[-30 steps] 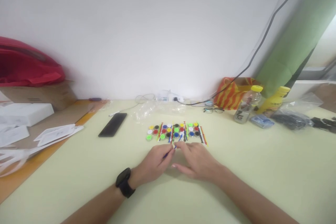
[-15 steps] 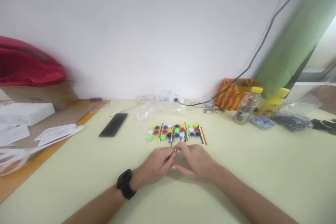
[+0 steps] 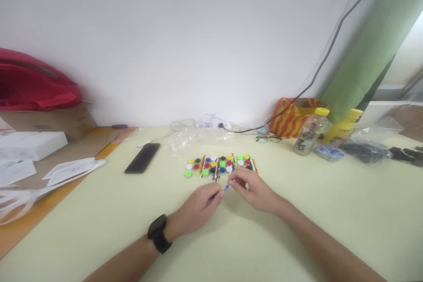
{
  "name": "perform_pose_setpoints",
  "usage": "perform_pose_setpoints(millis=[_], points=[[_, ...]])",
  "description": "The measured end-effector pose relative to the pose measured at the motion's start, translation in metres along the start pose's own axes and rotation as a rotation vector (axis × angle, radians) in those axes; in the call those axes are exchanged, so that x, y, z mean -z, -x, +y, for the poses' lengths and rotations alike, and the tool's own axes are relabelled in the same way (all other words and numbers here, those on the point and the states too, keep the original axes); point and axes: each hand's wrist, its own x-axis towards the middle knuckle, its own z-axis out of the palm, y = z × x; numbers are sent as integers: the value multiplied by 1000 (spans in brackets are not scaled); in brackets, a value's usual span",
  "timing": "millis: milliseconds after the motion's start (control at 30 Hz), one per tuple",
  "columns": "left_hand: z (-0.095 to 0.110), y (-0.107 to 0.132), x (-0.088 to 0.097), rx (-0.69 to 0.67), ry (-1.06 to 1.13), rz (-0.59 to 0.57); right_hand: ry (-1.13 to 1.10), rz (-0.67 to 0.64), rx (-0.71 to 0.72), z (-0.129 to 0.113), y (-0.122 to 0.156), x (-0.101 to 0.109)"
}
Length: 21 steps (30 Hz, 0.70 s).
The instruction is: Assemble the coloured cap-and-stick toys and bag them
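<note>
A set of small paint pots (image 3: 218, 165) with coloured lids and thin brushes between the rows lies on the pale green table (image 3: 297, 211). Just in front of it my left hand (image 3: 197, 209), with a black watch (image 3: 158, 233) on the wrist, pinches a thin blue brush (image 3: 220, 191). My right hand (image 3: 254, 190) has its fingers curled at the brush's far tip, close to the front row of pots. I cannot tell whether it grips the tip.
A black phone (image 3: 142, 157) lies to the left of the pots. White papers (image 3: 71, 168) and a white box (image 3: 29, 144) sit at the left edge. Glasses (image 3: 268, 139), two bottles (image 3: 310, 136), a striped bag (image 3: 291, 116) and plastic bags stand at the back right.
My right hand has lifted off the table and moved forward towards the pots, its fingers now at the brush tip. The left hand has stayed nearly still.
</note>
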Motion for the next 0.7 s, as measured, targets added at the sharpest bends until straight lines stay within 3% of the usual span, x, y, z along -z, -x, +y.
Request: perform_pose_setpoints(millis=[167,467,700], points=[[-5,3,2,29,165,21,-140,-1,-83,3,-2,4],[-17,-5,-13,132,516,120,-349,99,-144,-6,-5,4],[-20,-4,-13,155,559,92,-394,137,-144,-3,-3,-13]])
